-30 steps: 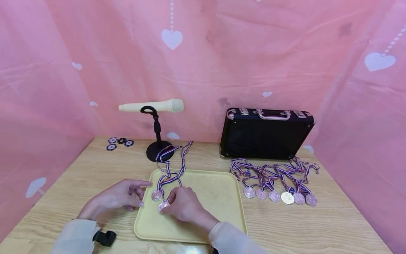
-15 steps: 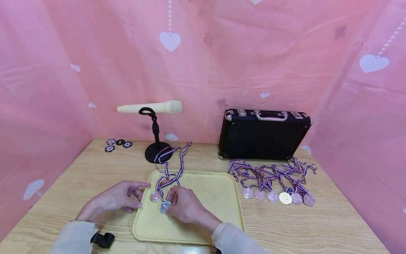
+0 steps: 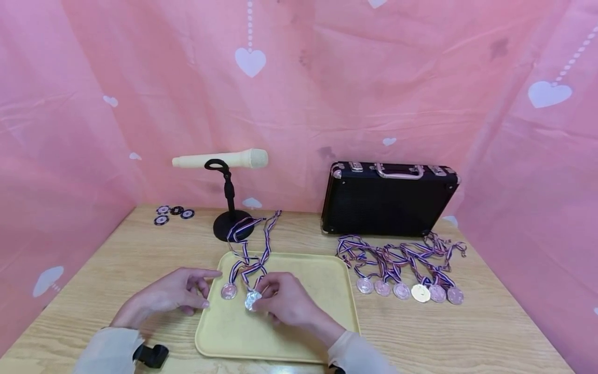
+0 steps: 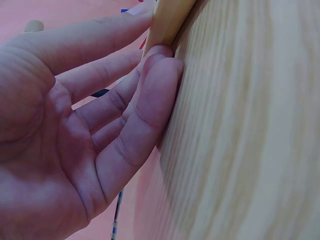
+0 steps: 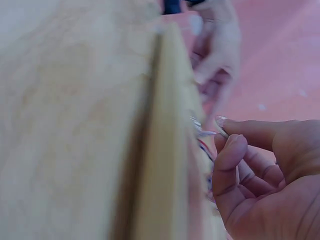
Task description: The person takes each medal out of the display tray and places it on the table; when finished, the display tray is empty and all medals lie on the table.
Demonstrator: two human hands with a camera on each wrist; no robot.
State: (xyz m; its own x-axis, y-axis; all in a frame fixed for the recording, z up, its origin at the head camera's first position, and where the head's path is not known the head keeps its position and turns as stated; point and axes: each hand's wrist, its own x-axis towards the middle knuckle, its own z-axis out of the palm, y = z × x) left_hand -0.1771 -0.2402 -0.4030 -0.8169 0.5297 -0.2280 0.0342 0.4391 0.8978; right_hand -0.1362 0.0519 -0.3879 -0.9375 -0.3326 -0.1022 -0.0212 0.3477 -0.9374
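Note:
My right hand (image 3: 287, 299) pinches the edge of a silver medal (image 3: 252, 299) between thumb and fingers, over the yellow tray (image 3: 322, 296). In the right wrist view that medal (image 5: 221, 131) shows edge-on at the fingertips. Left of it on the tray lies a bronze-coloured medal (image 3: 229, 291). Striped ribbons (image 3: 268, 244) from these two medals run back past the tray's rear rim toward the black stand base. My left hand (image 3: 173, 291) rests at the tray's left side, thumb and index finger touching the rim (image 4: 170, 22), the other fingers loosely bent by the table.
Several medals (image 3: 402, 291) lie in a row right of the tray, their ribbons tangled behind. A black case (image 3: 390, 202) stands behind them. A white microphone (image 3: 219, 159) appears behind a black stand (image 3: 230, 197). Several poker chips (image 3: 176, 210) lie at back left.
My right hand has drawn the silver medal rightward and slightly back on the tray, away from the bronze-coloured one. The medal's face caught the light differently. My left hand has barely moved.

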